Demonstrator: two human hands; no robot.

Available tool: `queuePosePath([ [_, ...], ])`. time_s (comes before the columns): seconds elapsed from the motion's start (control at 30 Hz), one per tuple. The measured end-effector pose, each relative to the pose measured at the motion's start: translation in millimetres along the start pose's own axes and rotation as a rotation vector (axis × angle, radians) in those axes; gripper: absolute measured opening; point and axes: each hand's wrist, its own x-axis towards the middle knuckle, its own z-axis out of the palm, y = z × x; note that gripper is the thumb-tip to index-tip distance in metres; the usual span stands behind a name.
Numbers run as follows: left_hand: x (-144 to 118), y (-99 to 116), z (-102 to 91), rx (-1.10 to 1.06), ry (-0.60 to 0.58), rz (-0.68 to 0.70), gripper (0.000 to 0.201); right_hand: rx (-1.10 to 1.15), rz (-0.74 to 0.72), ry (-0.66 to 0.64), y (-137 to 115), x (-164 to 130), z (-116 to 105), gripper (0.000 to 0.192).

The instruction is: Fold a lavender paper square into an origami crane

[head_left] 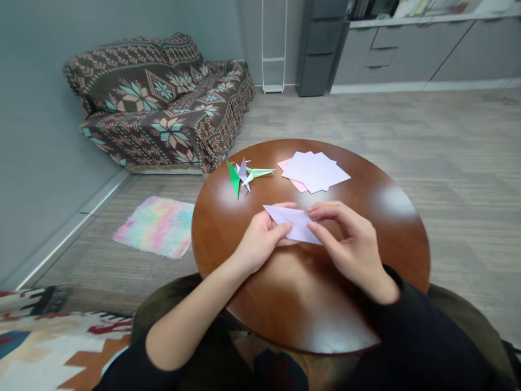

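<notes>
A lavender sheet of origami paper (300,227), folded into a flat pointed shape, is held just above the table between my hands. My left hand (266,233) grips its left part, thumb on top and fingers underneath. At its right edge, my right hand (348,236) pinches the paper between thumb and fingers. Beyond my left hand stand folded paper cranes: a green crane (234,178), a lavender crane (243,172) and a pale green crane (258,174), close together and overlapping. A fanned stack of square paper (316,171), lavender on top and pink below, lies past my right hand.
The round, glossy brown table (391,244) reaches up to my knees. Behind it are a sofa (163,108) under a patterned cover, a pastel fluffy mat (157,227) on the floor, a dark grey cabinet (321,49) and a kitchen counter (431,51).
</notes>
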Motion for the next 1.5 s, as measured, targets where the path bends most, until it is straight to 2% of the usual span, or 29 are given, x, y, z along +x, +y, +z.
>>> queuePosePath([
  [0.1, 1, 3, 0.6, -0.030, 0.097, 0.088, 0.108, -0.002, -0.025, -0.138, 3, 2, -1, 0.024],
  [0.2, 0, 5, 0.8, 0.013, 0.064, 0.136, 0.125, 0.045, 0.046, -0.156, 7, 1, 0, 0.014],
  [0.3, -2, 7, 0.8, 0.062, 0.014, 0.173, 0.110, 0.128, 0.149, -0.091, 11, 1, 0, 0.009],
  [0.43, -3, 7, -1.4, 0.108, -0.029, 0.184, 0.045, 0.198, 0.201, -0.040, 12, 1, -1, 0.007],
  [0.5, -3, 6, -3.3, 0.165, -0.015, 0.171, 0.032, 0.199, 0.202, -0.023, 11, 2, -2, 0.005],
  [0.63, -3, 6, -4.8, 0.174, -0.011, 0.115, 0.037, 0.178, 0.223, 0.008, 9, 2, -2, 0.003],
  [0.8, -2, 7, -1.8, 0.065, -0.027, 0.082, 0.028, 0.175, 0.271, 0.010, 10, 2, -1, 0.009],
  [1.07, 0, 6, -3.4, 0.022, -0.021, 0.069, 0.024, 0.298, 0.401, -0.116, 11, 4, -3, 0.015],
  [1.2, 0, 6, -3.4, 0.007, -0.024, 0.084, 0.021, 0.192, 0.351, -0.041, 8, 3, -4, 0.011],
  [1.3, 1, 5, -3.7, -0.003, 0.026, 0.097, 0.021, 0.133, 0.296, 0.023, 7, 3, -4, 0.007],
  [1.5, -1, 6, -2.0, 0.112, 0.122, 0.225, 0.023, 0.159, 0.179, -0.027, 4, 3, -5, 0.009],
])
